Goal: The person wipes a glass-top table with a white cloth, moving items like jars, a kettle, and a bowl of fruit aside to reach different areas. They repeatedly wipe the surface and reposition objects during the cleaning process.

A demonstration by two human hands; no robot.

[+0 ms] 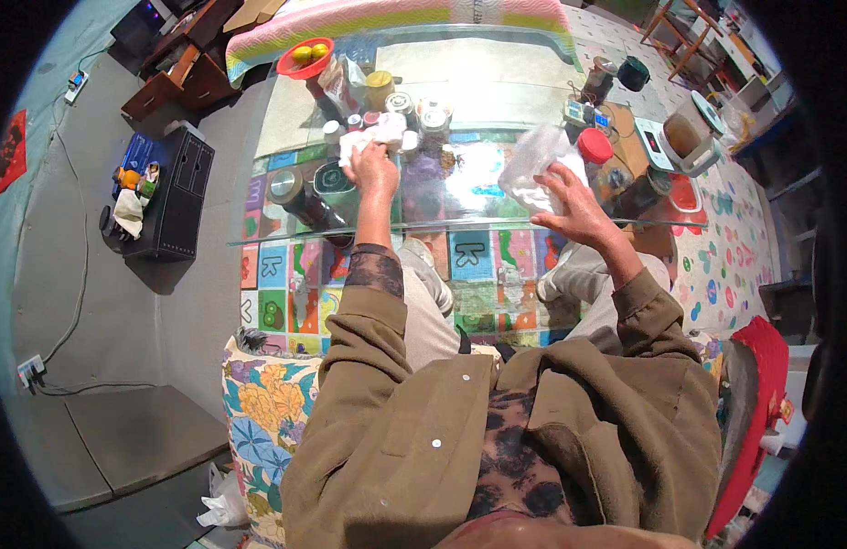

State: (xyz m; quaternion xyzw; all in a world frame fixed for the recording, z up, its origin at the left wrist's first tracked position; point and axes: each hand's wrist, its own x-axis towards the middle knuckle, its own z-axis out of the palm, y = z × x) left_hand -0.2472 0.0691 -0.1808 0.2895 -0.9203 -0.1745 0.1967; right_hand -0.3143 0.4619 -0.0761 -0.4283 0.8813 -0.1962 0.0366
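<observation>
My left hand is over the left part of a glass table, its fingers closed on a crumpled white tissue. Small jars with white and red lids stand just beyond it. Beside that wrist are a dark lidded cup and a tall dark flask with a metal lid. My right hand lies at the near side of a clear plastic bag with white contents. Its fingers are spread and touch the bag. A jar with a red lid stands right beside the bag.
The glass table has an exposed near edge above a colourful letter mat. At the back left is a red bowl with yellow fruit. On the right stand a kitchen scale, a clear pitcher and a dark jar.
</observation>
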